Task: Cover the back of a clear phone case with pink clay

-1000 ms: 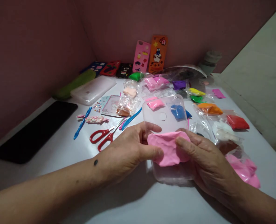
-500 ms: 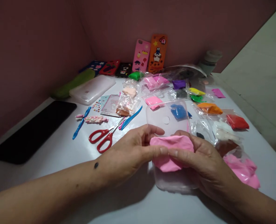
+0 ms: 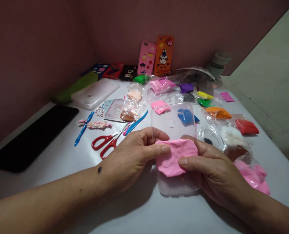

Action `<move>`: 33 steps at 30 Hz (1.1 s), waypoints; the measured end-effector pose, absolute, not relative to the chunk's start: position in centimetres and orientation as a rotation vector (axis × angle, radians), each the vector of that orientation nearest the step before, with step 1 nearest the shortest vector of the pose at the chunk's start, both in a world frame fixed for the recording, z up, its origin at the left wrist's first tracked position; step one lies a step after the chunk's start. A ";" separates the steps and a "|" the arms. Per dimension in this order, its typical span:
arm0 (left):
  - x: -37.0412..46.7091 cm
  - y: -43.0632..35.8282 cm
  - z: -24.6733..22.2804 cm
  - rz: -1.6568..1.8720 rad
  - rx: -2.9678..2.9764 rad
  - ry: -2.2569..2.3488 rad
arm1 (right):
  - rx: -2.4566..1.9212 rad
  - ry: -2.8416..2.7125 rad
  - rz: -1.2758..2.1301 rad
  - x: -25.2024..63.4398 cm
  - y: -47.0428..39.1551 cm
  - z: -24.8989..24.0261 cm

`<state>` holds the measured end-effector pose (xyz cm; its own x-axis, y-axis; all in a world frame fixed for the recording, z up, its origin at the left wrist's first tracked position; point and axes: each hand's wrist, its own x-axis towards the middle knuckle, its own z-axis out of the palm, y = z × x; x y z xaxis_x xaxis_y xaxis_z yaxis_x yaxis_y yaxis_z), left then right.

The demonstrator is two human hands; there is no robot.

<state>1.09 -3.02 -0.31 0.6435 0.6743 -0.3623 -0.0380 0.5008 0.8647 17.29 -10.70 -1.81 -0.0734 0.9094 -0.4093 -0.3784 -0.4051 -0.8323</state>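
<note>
Between my two hands is a clear phone case (image 3: pixel 178 187) with a flattened sheet of pink clay (image 3: pixel 172 165) lying across its middle. My left hand (image 3: pixel 137 149) grips the case's left edge, its thumb on the clay's upper left part and fingers behind the case. On the other side my right hand (image 3: pixel 214 169) holds the right edge, the thumb pressing the clay's right half. The fingers behind the case are mostly hidden. The case's round hole (image 3: pixel 171 123) shows above the clay.
Red-handled scissors (image 3: pixel 110 143), a blue modelling tool (image 3: pixel 84 129) and a black phone-like slab (image 3: pixel 34 138) lie left. Bagged clay in several colours, such as orange (image 3: pixel 217 112) and red (image 3: pixel 247 126), spreads to the right. Decorated cases, one orange (image 3: pixel 164 55), lean on the back wall.
My thumbs have moved apart; the right one sits lower on the clay. The pink clay lies flatter against the case, its folded upper edge now smoothed.
</note>
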 end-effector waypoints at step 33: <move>1.2 -3.3 0.2 0.450 0.904 0.571 | -1.215 -0.747 1.651 16.9 -10.3 -1.7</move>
<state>1.16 -3.33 0.24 0.7641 0.5860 -0.2697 -0.1249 0.5446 0.8293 16.90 -10.31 -1.66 -0.0856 0.9200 -0.3825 -0.3201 -0.3889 -0.8639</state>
